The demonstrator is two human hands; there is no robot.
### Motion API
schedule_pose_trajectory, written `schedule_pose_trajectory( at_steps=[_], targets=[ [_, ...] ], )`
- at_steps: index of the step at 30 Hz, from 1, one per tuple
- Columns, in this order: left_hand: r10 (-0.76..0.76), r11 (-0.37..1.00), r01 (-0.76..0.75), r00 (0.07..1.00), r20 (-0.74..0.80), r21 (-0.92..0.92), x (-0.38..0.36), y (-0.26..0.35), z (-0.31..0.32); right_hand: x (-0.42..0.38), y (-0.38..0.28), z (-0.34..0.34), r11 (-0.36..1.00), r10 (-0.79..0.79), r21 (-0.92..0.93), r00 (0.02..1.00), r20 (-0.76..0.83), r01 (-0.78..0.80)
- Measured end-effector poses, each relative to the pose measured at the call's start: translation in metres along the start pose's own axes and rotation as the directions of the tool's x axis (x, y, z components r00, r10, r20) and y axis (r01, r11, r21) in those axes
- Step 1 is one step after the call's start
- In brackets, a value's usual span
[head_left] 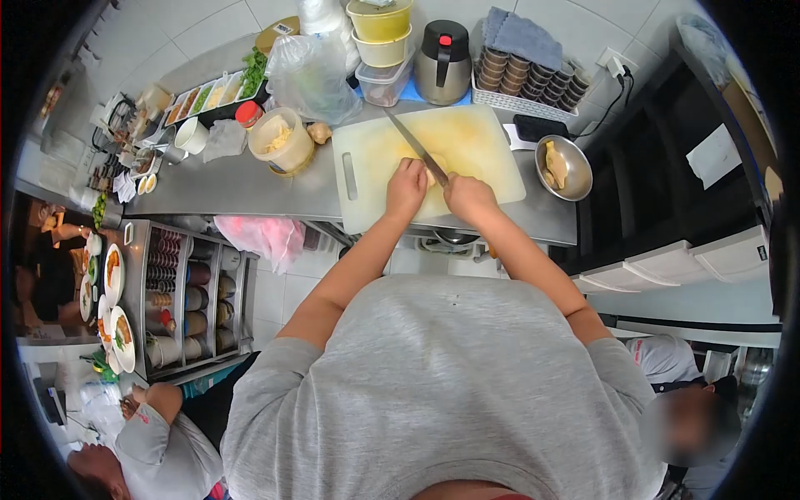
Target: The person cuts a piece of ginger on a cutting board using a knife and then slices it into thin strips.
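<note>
A long kitchen knife (414,143) is gripped by its handle in my right hand (469,198), the blade slanting up and left across the white cutting board (354,218). My left hand (407,190) has its fingers curled on a pale yellow piece of food (432,177) at the board's near side. The blade passes right over that piece, close to my left fingertips. More pale bits lie just beyond the blade, and yellowish stains mark the board. The knife's handle is mostly hidden in my right fist.
Right of the board is a metal bowl (575,187) with yellowish pieces. A plastic tub (265,143) of pale shreds stands to the left. Behind are a thermal jug (442,67), stacked tubs (382,52) and a cup rack (525,98). People stand at lower left (158,450) and lower right (667,362).
</note>
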State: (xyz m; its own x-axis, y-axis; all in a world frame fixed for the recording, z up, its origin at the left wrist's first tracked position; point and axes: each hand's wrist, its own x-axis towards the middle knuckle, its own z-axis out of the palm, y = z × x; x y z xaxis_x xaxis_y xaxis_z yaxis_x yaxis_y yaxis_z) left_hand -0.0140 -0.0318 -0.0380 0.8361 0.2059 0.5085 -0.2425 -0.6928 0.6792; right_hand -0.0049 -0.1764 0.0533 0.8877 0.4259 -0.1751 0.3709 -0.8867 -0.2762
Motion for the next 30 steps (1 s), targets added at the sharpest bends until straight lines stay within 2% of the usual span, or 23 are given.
schedule_pose_trajectory(
  at_steps=[3,9,11,15,18,27,30],
  targets=[
    [-0.023,0.999,0.022,0.999,0.024,0.037,0.001,0.000,0.001,0.000,0.006,0.008,0.998,-0.044,0.036,0.997,-0.057,0.046],
    [-0.017,0.999,0.016,1.000,0.015,0.030,0.001,0.004,-0.001,0.012,0.013,0.030,1.000,-0.029,0.005,0.999,0.021,0.029],
    [0.000,0.999,0.000,1.000,0.004,0.034,0.001,0.002,-0.001,0.012,0.014,0.037,0.998,-0.015,0.053,1.000,-0.016,0.016],
    [-0.011,1.000,0.011,1.000,0.002,0.023,0.000,0.003,-0.001,0.010,0.012,0.026,0.999,0.027,0.029,0.999,0.048,-0.028],
    [0.001,1.000,-0.001,1.000,-0.007,0.006,0.000,0.001,0.000,0.001,0.004,0.012,0.999,0.021,0.044,0.999,-0.048,-0.019],
    [-0.028,1.000,0.028,0.999,0.019,0.001,0.001,0.002,-0.002,-0.002,0.007,0.016,0.998,-0.056,0.019,0.998,-0.037,0.057],
    [-0.015,1.000,0.015,1.000,0.005,-0.017,0.000,0.003,-0.002,-0.007,0.001,0.010,1.000,-0.014,0.015,1.000,-0.025,0.015]
  ],
)
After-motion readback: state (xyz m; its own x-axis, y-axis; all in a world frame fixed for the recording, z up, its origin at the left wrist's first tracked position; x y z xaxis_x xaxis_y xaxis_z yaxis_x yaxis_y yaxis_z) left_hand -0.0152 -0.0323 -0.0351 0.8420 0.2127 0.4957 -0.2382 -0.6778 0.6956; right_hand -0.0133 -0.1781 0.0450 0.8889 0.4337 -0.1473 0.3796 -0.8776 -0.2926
